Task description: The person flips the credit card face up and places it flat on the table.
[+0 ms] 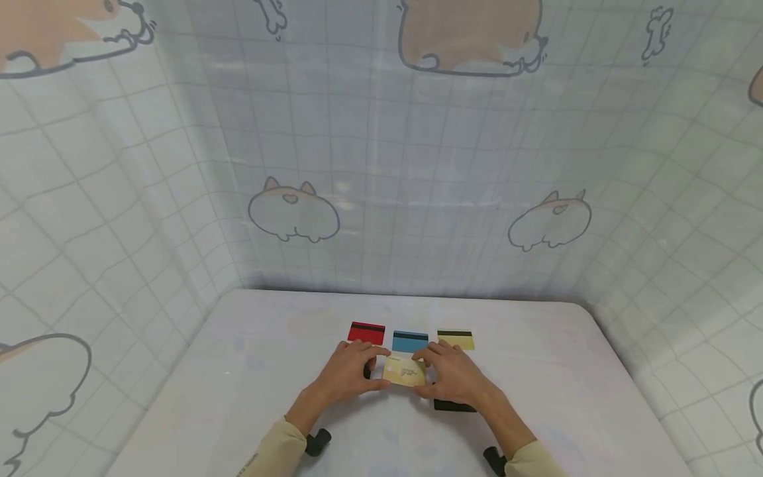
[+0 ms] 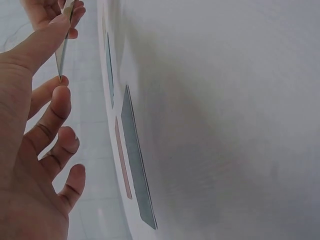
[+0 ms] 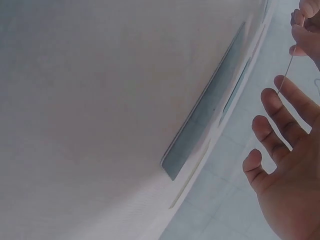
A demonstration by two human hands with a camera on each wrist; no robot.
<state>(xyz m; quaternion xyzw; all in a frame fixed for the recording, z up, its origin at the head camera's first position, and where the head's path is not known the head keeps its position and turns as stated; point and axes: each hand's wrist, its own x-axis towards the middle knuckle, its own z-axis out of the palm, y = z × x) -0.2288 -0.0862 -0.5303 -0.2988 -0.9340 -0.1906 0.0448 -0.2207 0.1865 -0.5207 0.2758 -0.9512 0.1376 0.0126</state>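
A pale yellow bank card is held up in front of the body, above the table. My left hand pinches its left edge between thumb and fingers, and my right hand pinches the right edge. Both wrist views show the card edge-on, raised off the table. Behind it lie a red card, a blue card and a yellow card, each with a dark stripe. A dark card is partly hidden under my right hand. Another dark card lies below my left hand.
The white table meets a patterned curtain at the back. Similar sheeting hangs on the left and right sides. Black wrist devices sit beside both sleeves.
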